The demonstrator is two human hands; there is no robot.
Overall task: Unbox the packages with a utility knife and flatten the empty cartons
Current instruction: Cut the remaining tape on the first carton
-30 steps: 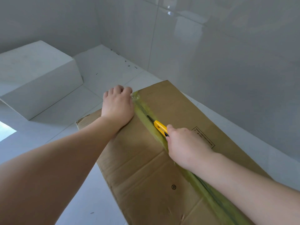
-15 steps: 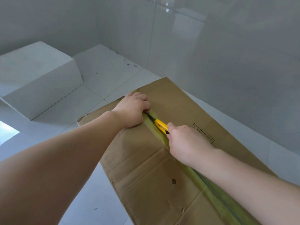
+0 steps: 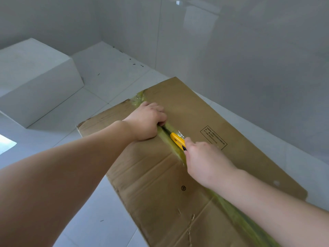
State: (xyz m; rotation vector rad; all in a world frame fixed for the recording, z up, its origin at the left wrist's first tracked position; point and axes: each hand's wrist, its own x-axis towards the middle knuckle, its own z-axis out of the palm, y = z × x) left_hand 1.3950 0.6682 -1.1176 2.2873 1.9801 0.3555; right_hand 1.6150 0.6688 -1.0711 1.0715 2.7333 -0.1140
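A large brown carton [image 3: 210, 111] lies on the white tiled floor, its top seam covered by yellowish tape [image 3: 140, 98] running from the far edge toward me. My right hand [image 3: 204, 161] grips a yellow utility knife [image 3: 177, 139] with its tip in the seam. My left hand [image 3: 148, 120] sits just beyond the knife, fingers curled down into the slit and holding the edge of the left flap [image 3: 142, 166]. The blade itself is hidden in the seam.
A white block-shaped step [image 3: 35, 77] stands at the left. Glossy grey wall panels [image 3: 231, 50] rise close behind and to the right of the carton. Bare floor tiles [image 3: 106, 202] lie at the left of the carton.
My left hand moved from lying flat on the carton's far end to the cut seam and curled its fingers into it. The knife hand barely shifted.
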